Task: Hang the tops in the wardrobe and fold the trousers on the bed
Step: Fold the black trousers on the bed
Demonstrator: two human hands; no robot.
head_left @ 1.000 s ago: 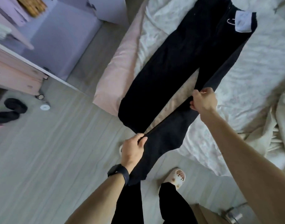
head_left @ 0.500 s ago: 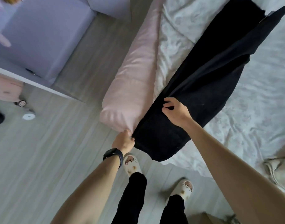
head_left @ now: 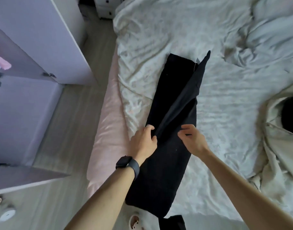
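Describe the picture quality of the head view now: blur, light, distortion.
Head view: slight motion blur all over, the bed sheet creases smeared; soft, even daylight with no hard shadows; the black trousers read as a nearly featureless dark mass; the wide-angle lens tilts the wardrobe edges.

I count one pair of black trousers [head_left: 167, 163], one bed [head_left: 225, 97], two hands of mine, left hand [head_left: 143, 143] and right hand [head_left: 193, 139], one watch [head_left: 127, 165], one wardrobe [head_left: 26, 105], one cream heap [head_left: 275, 146] at the bed's right edge.

Pale plank floor [head_left: 72, 130], white drawer unit [head_left: 104, 7].
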